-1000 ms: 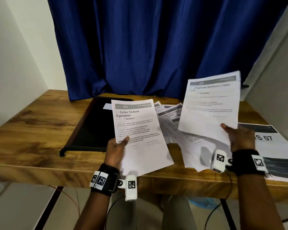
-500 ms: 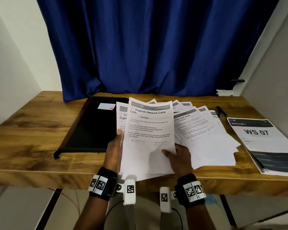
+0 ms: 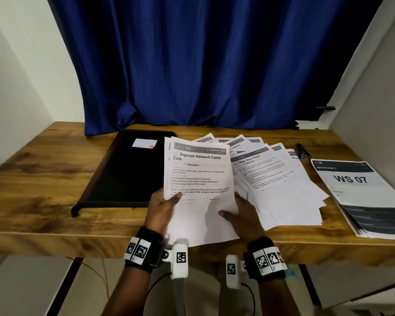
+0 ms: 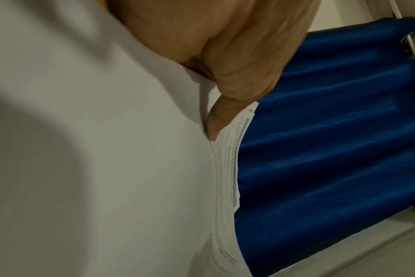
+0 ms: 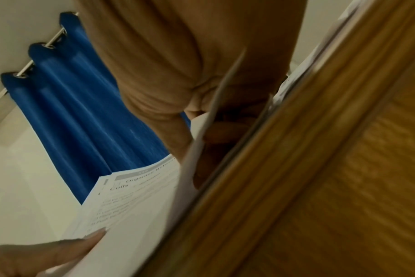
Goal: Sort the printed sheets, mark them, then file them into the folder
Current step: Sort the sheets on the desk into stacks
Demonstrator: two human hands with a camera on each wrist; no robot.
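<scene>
My left hand (image 3: pixel 167 206) grips a small stack of printed sheets (image 3: pixel 198 179) at its left edge, thumb on top, raised over the table's front edge. The top sheet reads "Organize Network Cable Coils". In the left wrist view a thumb (image 4: pixel 220 120) presses the sheets (image 4: pixel 130 168). My right hand (image 3: pixel 242 215) pinches the stack's lower right edge, thumb on top and fingers underneath. The right wrist view shows that top sheet (image 5: pixel 130 196) by the table edge (image 5: pixel 296 168). A shut black folder (image 3: pixel 128 169) lies to the left. Several more sheets (image 3: pixel 278 185) lie fanned out on the right.
A dark pen (image 3: pixel 302 151) lies behind the fanned sheets. A "WS 07" booklet (image 3: pixel 360 192) sits at the right end of the wooden table (image 3: pixel 43 179). A blue curtain (image 3: pixel 203 65) hangs behind, with white walls on both sides.
My right hand brought the "Organize Network Cable Coils" sheet from up on the right down onto the "Curtain Tie-back" sheet in my left hand. My left thumb now lies on top of it.
</scene>
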